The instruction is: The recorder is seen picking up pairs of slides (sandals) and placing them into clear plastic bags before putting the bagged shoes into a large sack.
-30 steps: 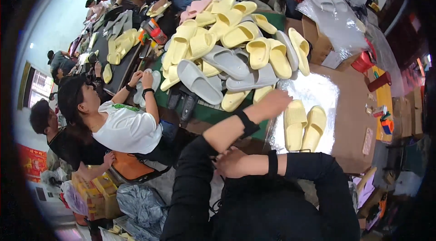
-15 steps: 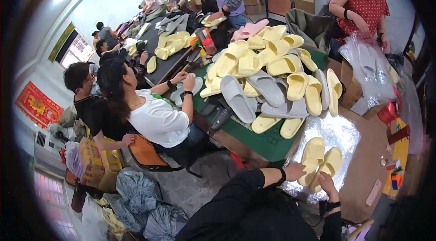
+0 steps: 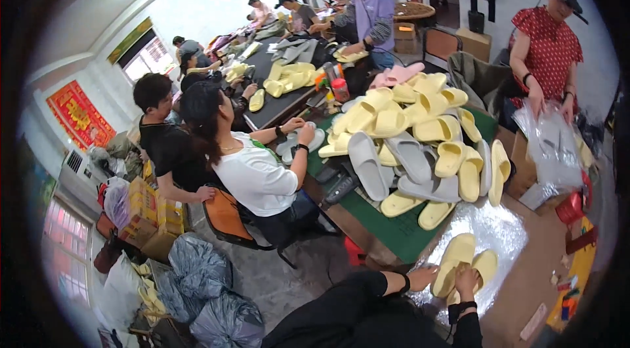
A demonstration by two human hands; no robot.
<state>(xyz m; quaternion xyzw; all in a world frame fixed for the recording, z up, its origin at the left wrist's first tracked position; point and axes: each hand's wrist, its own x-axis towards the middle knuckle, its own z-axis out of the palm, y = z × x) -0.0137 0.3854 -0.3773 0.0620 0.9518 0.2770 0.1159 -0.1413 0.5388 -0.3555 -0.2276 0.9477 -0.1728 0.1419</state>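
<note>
Two yellow slippers lie side by side on a silver foil sheet [image 3: 502, 226] in front of me, toes pointing away. Beside the outer edge of the left yellow slipper [image 3: 457, 253] is my left hand [image 3: 423, 278], its fingers closed against the slipper's side near the heel. My right hand [image 3: 467, 280] is between the two slippers, fingers curled over the inner side of the left one; the fingertips and anything in them are hidden. The right yellow slipper [image 3: 486, 264] is partly covered by that hand.
A big pile of yellow and grey slippers [image 3: 413, 131] covers the green mat [image 3: 380, 230] beyond. Left of it, a person in white [image 3: 256, 174] handles grey slippers. Across the table, a person in red [image 3: 548, 53] handles clear plastic bags [image 3: 551, 141]. Coloured small items [image 3: 571, 299] lie right.
My right hand has moved from the right slipper's heel to between the slippers. My left hand has slid back along the left slipper's outer side. The whole view has shifted.
</note>
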